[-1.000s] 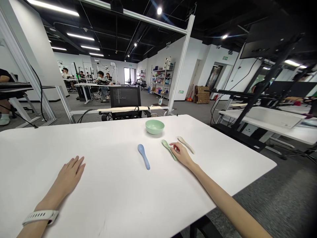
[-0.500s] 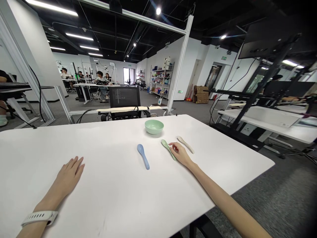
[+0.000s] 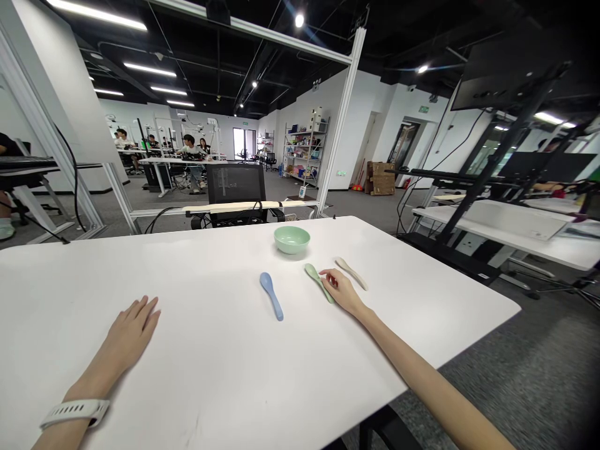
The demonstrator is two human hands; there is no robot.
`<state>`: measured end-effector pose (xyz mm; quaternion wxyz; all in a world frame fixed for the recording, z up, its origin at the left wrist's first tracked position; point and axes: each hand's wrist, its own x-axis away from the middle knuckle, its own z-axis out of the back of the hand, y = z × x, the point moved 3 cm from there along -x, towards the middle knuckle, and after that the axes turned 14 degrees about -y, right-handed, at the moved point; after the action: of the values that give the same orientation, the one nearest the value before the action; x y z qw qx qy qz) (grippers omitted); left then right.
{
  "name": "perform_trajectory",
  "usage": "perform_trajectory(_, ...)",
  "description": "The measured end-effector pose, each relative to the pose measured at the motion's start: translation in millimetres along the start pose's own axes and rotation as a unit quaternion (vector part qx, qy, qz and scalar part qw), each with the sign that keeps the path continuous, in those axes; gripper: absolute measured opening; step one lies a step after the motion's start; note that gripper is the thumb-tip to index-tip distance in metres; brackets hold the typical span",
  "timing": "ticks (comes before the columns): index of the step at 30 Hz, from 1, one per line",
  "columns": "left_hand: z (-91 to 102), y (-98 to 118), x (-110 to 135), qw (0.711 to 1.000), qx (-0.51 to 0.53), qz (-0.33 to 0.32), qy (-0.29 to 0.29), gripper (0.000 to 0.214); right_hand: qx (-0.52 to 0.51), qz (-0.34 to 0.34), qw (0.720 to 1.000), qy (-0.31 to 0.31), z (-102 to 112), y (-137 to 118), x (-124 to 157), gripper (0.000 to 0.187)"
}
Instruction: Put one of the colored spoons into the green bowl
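Observation:
My left hand (image 3: 129, 337) lies flat on the white table (image 3: 210, 375), palm down and holding nothing, with a pale watch band (image 3: 75, 411) on the wrist. My right hand (image 3: 343, 292) rests just right of a green spoon (image 3: 313, 273), fingers loosely curved and thumb apart from the index finger. Its fingertips are at the spoon's handle; whether they touch it is hard to see. Right of this hand lies a cream spoon (image 3: 350, 272), and to its left a blue spoon (image 3: 270, 295). A light green bowl (image 3: 291, 240) stands behind the spoons.
A metal frame (image 3: 344, 112) rises beyond the table's far edge, with a black mesh chair (image 3: 235, 184) behind it. To the right are another desk (image 3: 515, 228) and a black stand. People sit at desks in the background.
Both hands, the spoons and the bowl keep their places. Only slight movement shows in the background at the right.

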<state>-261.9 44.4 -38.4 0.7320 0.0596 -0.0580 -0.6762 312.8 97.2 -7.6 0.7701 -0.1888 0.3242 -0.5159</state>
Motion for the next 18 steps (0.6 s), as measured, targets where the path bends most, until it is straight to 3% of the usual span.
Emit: perform_trajectory(18,5.2,5.5,3.8,1.0,0.009,0.006,-0.008,0.078,-0.003,-0.006,1.0,-0.005,-0.2,-2.2,0.5,0.035)
